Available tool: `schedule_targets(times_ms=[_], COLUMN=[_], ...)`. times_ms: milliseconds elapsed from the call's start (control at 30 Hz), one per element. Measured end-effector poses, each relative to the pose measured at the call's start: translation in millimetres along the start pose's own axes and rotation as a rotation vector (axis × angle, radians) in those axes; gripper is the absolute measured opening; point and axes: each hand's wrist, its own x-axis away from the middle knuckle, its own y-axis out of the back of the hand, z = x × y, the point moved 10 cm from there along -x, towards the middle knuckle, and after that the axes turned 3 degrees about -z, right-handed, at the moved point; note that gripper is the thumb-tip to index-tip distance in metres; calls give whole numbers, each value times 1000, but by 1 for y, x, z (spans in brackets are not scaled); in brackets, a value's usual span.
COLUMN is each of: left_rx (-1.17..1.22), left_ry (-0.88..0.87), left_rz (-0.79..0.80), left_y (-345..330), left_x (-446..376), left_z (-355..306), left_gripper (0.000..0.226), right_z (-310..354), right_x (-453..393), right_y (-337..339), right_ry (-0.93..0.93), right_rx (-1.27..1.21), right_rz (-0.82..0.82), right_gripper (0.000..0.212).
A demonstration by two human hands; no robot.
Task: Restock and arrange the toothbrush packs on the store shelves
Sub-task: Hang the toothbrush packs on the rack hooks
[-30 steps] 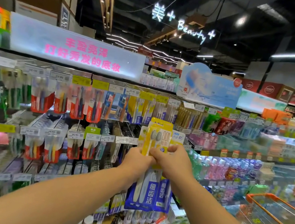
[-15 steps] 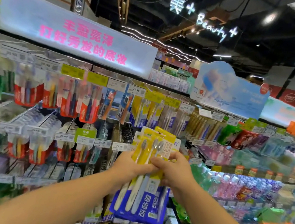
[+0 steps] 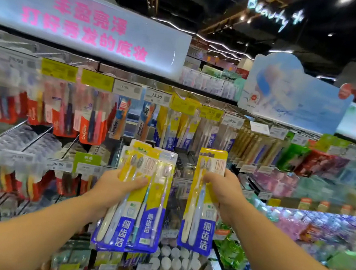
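My left hand [image 3: 117, 185] grips a fanned stack of yellow-and-blue toothbrush packs [image 3: 140, 200] in front of the shelf. A single matching toothbrush pack [image 3: 204, 202] is pinched near its top in my right hand [image 3: 225, 191], a little to the right of the stack and apart from it. Both are held upright at mid-shelf height. Behind them hang rows of the same yellow-and-blue packs on pegs [image 3: 180, 130] in the upper row.
Red toothbrush packs [image 3: 72, 117] hang on pegs to the left, with price tags [image 3: 157, 96] along the rail. A lit pink-lettered sign [image 3: 85, 23] tops the shelf. Bottles and boxes [image 3: 324, 224] fill the shelves at right. Small jars [image 3: 168, 261] stand on the bottom shelf.
My right hand has pulled one pack off the stack and moved it to the right. The left hand keeps the other packs. The view has moved closer to the shelf.
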Motion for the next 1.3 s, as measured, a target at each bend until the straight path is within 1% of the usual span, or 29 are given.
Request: schedule_targets(times_ms=[167,267,333,400,500,600,733,833,1000,1100,1233,1267,1300], left_rx=[6,26,26,23,19,14,20,27,10,-5,-27,-23,-18], left_ry=[-20,-8,6,3,0,-12,-18,-24,-3,14,15,9,3], left_rz=[-29,-61,-96,-135,-199,-260,-326,-348,-391,-429,-478,-488,-495], left_y=[-1,0,1,3,4,0,-10,-20,-33,-37,-36,-35,-33], left_x=[-11,-22,-29,-36,-49,-65,-88,-100,-107,-107,-104,-104,-104], left_z=[-4,-2,1,1,0,-7,-20,-26,-27,-27,-31,-33,-35], left_gripper=[23,30,35,37,29,18,17,18,23,27,26,26,26], right_z=[7,10,7,2,-5,-10,-14,-14,-13,-8,5,7,8], right_x=[-35,-61,-79,-97,-125,-152,-184,-204,-235,-252,-272,-277,-284], right_y=[-2,-13,-20,-25,-32,-44,-54,-56,-53,-53,-48,-48,-50], right_ry=[29,48,31,9,-27,-111,-174,-181,-158,-64,35,47,63], right_rx=[-51,-61,-54,-55,-57,-98,-115,-121,-160,-127,-110,-95,-84], right_rz=[52,119,145,181,265,378,492,553,574,573,509,489,478], right_gripper=[17,17,22,21,19,17,19,29,31,31,30,34,45])
